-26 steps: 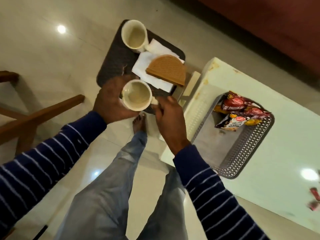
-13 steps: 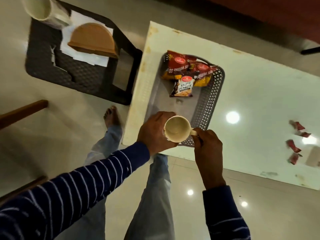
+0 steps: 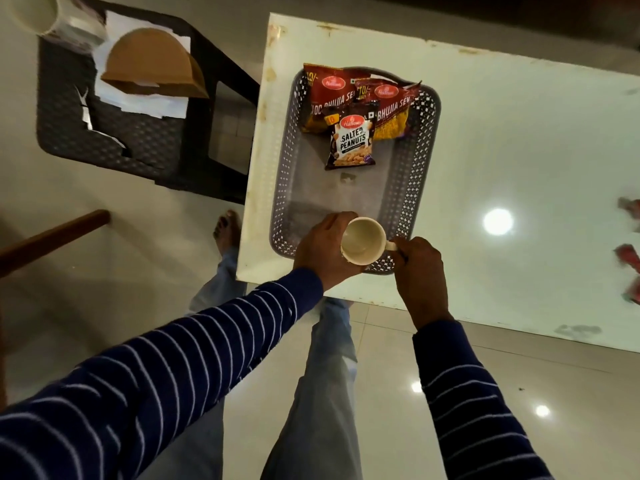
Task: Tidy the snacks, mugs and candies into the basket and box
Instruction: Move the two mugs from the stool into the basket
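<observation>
A cream mug [image 3: 362, 240] is held over the near end of the grey perforated basket [image 3: 420, 161] on the white table [image 3: 519, 150]. My left hand [image 3: 320, 249] wraps the mug's body and my right hand [image 3: 417, 268] pinches its handle. Three snack packets lie at the basket's far end: a salted peanuts pack [image 3: 351, 140] and two red bhujia sev packs [image 3: 327, 95]. Red candies [image 3: 628, 233] lie at the table's right edge. A second cream mug [image 3: 34, 12] stands on the dark chair at top left.
The dark plastic chair [image 3: 138, 133] left of the table carries white paper and a brown half-round box [image 3: 152, 64]. A wooden armrest [image 3: 52, 237] juts in from the left. My legs and one foot are below on the glossy floor.
Both hands carried the mug from above the dark chair rightward to the table and over the basket's near end. Over the last half second it moved slightly further in.
</observation>
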Tool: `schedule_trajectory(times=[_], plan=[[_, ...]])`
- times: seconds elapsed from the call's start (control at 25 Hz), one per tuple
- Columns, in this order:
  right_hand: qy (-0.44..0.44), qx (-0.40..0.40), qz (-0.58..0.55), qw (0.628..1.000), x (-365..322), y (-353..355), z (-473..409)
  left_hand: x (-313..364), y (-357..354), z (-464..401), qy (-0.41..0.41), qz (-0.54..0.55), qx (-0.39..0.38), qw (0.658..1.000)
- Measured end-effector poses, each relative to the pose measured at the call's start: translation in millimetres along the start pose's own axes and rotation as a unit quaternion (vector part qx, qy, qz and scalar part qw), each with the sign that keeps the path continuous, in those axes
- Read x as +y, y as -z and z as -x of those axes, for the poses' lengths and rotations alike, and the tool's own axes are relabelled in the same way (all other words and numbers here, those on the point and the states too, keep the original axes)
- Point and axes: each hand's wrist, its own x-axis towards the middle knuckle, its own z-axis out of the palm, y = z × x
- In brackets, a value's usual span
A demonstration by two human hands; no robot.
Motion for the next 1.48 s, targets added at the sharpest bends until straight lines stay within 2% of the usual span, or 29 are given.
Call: schedule_trajectory(times=[0.4,0.64,0.72,0.84,0.96,1.08,1.16,1.32,1.4,1.48], plan=[[-0.027,-0.018,0.014,0.999,1.0,9.9,0.2,-7.8,-3.5,-3.8,-0.021,-0.037,-0.053,0.998],[-0.044,0.057,0.006,0.997,-34.9,33.9,-2.7,-41.5,70.4,-9.0,-0.088,-0.053,-0.065,0.993],[-0.015,0.051,-0.010,0.999,-70.2,33.3,-15.4,-65.7,115.4,-16.4,-0.104,-0.027,-0.020,0.994],[0.043,0.030,-0.015,0.998,-139.6,24.3,-44.8,-109.1,191.2,-33.4,-0.097,-0.012,0.115,0.989],[0.102,0.029,-0.027,0.994,-214.8,6.5,-74.9,-149.5,268.1,-63.2,-0.070,-0.046,0.235,0.968],[0.149,0.018,-0.038,0.988,-296.6,-21.4,-106.4,-193.2,353.9,-103.8,-0.051,-0.128,0.299,0.944],[0.169,0.009,-0.041,0.985,-350.8,-43.2,-130.1,-221.7,410.2,-130.6,0.002,-0.180,0.277,0.944],[0.209,0.016,-0.014,0.978,-440.2,-86.0,-177.7,-263.4,475.1,-170.9,0.053,-0.179,0.105,0.977],[0.221,0.026,-0.011,0.975,-467.1,-97.4,-193.0,-271.0,473.8,-176.0,0.044,-0.184,0.043,0.981],[0.222,0.018,-0.002,0.975,-494.3,-120.0,-210.7,-289.9,474.6,-180.9,0.041,-0.168,0.013,0.985]])
